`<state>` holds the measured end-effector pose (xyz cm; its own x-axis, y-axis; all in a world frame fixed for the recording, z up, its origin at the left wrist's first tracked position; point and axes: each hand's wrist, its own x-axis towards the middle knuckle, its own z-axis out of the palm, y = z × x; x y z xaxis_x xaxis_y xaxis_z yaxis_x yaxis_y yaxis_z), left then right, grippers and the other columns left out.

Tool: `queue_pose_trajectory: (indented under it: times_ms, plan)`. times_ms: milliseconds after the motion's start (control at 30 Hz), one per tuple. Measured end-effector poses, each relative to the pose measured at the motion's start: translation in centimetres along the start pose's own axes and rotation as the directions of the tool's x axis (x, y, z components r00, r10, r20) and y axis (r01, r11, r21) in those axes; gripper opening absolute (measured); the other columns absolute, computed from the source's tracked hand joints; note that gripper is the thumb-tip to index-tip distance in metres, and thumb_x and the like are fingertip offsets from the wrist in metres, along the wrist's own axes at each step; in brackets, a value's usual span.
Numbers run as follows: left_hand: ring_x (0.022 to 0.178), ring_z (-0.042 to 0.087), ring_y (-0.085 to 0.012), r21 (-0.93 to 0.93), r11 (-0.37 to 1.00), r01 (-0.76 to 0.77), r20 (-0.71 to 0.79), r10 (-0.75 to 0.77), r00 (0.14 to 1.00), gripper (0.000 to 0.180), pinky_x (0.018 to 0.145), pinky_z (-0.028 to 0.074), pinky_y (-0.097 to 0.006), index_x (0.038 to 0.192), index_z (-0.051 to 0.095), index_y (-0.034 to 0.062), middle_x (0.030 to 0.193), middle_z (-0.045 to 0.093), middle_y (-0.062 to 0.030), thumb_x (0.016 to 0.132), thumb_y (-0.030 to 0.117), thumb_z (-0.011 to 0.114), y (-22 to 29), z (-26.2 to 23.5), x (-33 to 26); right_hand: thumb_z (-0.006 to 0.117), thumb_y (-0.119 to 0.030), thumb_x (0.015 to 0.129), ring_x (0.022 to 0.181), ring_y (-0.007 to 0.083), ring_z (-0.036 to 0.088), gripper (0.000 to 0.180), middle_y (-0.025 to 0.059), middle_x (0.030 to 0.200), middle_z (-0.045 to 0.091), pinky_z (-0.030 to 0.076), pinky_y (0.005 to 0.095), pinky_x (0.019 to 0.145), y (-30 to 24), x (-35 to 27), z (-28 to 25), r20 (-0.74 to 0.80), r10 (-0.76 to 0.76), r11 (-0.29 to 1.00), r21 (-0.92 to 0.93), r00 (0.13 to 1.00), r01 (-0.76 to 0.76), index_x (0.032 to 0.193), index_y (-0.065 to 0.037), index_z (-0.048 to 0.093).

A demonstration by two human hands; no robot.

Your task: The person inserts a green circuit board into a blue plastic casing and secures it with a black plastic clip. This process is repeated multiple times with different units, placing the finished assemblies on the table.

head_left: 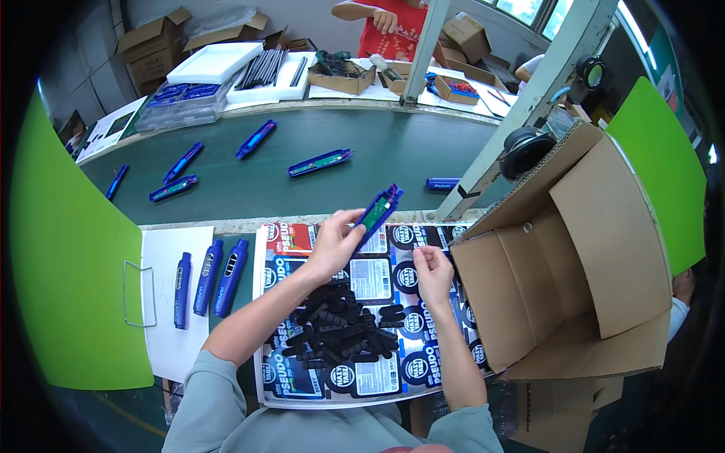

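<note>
My left hand (pixel 337 240) grips a blue plastic casing half (pixel 377 217), tilted up to the right above the far edge of the printed sheet. A green circuit board and thin red wires show inside it. To its right and nearer me, my right hand (pixel 433 276) has its fingertips pinched together; whatever they hold, if anything, is too small to make out. Between my forearms, a heap of small black plastic parts (pixel 343 332) lies on the printed sheet (pixel 279 381).
Several similar open casings (pixel 321 162) lie on the green conveyor belt (pixel 226 200) beyond. Three closed blue casings (pixel 230 278) lie on white paper at left. An open cardboard box (pixel 529 294) stands at right beside a metal post (pixel 521 113). Another person (pixel 393 34) is across the belt.
</note>
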<state>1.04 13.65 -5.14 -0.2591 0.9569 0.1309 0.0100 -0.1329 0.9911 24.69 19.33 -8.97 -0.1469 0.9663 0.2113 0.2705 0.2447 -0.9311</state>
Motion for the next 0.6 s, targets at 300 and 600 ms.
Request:
queue_pose_trajectory:
  times_ms: [300, 600]
  plan:
    - [0.088, 0.069, -0.0260, 0.438, 0.897, -0.067, -0.058, 0.102, 0.993, 0.036, 0.075, 0.056, -0.038, 0.129, 0.067, -0.0014, 0.110, 0.065, -0.0188, 0.096, 0.012, 0.063, -3.2, 2.3, 11.0, 0.072, -0.013, 0.096, 0.064, 0.0054, 0.062, 0.015, 0.0018, 0.075, 0.070, 0.049, 0.0233, 0.059, -0.3, -0.9, 0.2, -0.050, 0.000, 1.000, -0.006, 0.999, -0.001, 0.095, 0.001, 0.070]
    - [0.109, 0.065, -0.0355, 0.550, 0.832, 0.068, -0.154, 0.021, 0.988, 0.033, 0.097, 0.050, -0.046, 0.122, 0.069, 0.0034, 0.110, 0.068, -0.0186, 0.091, 0.011, 0.062, -6.6, 6.1, 19.5, 0.072, -0.011, 0.096, 0.066, 0.0048, 0.061, 0.012, 0.0017, 0.077, 0.069, 0.048, 0.0232, 0.058, -0.7, -1.2, -0.1, -0.024, 0.042, 0.999, -0.013, 0.999, -0.043, 0.094, 0.001, 0.070]
